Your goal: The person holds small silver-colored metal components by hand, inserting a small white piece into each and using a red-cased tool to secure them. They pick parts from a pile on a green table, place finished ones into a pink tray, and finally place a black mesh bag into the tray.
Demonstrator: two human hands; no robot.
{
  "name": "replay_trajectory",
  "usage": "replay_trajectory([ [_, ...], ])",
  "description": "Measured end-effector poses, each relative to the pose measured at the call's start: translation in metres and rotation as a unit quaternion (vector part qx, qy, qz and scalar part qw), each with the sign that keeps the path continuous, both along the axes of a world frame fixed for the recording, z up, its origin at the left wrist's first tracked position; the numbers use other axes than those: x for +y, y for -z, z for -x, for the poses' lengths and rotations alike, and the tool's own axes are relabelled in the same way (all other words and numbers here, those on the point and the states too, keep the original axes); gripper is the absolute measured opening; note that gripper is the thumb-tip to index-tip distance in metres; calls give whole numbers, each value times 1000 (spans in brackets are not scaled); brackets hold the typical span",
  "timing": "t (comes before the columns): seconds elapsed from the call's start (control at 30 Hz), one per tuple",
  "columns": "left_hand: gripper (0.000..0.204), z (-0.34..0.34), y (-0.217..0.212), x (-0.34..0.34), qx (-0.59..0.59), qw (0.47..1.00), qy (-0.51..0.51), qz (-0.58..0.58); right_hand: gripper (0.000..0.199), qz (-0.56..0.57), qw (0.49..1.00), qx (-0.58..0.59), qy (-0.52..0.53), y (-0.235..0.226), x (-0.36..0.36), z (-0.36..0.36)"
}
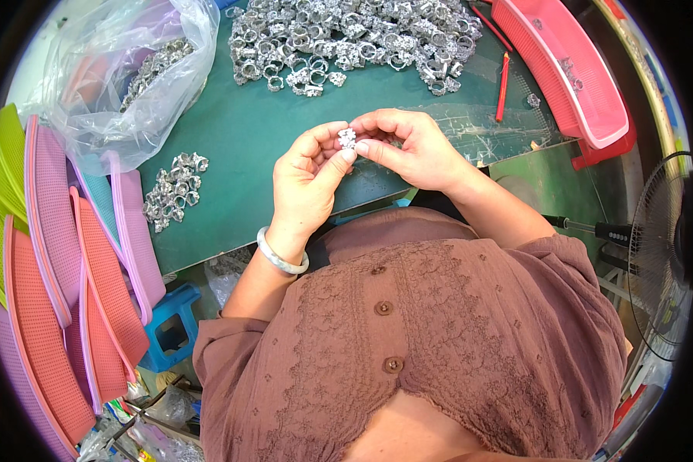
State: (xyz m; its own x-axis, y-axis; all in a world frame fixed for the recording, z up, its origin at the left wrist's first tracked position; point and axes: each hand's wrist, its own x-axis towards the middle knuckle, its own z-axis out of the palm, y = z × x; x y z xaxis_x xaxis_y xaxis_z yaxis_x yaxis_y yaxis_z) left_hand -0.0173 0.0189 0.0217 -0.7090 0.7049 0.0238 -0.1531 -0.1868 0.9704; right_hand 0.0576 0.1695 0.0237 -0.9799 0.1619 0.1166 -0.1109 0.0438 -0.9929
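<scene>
Between the fingertips of both hands I hold one silver ring (347,138) with a clustered, knobbly top, just above the table's near edge. My left hand (309,165) pinches it from the left, thumb against its lower side. From the right, my right hand (412,150) grips it with thumb and forefinger. The ring's band is mostly hidden by the fingers. A big heap of similar silver rings (354,38) covers the far part of the green table (242,154). A smaller group of rings (175,191) lies at the left.
A clear plastic bag (108,115) with more rings stands at the far left. Pink, purple and green baskets (54,254) are stacked beside the table. A long pink basket (570,77), a red pencil (503,86) and a fan (658,239) are on the right.
</scene>
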Motion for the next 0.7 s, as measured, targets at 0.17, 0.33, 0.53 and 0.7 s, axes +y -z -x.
replay_trajectory([
  [0.17,29,-1,-1,-1,-13,1000,-6,8,21,0,1000,4,4,-1,-1,0],
  [0.33,31,-2,-1,-1,-9,1000,-6,0,20,-44,998,34,29,3,-3,-1],
  [0.53,32,-3,1,-2,-3,1000,-6,-24,19,-169,980,93,46,1,-2,0],
  [0.7,29,-2,1,-3,-7,1000,-8,-21,18,-167,978,113,53,4,-3,0],
])
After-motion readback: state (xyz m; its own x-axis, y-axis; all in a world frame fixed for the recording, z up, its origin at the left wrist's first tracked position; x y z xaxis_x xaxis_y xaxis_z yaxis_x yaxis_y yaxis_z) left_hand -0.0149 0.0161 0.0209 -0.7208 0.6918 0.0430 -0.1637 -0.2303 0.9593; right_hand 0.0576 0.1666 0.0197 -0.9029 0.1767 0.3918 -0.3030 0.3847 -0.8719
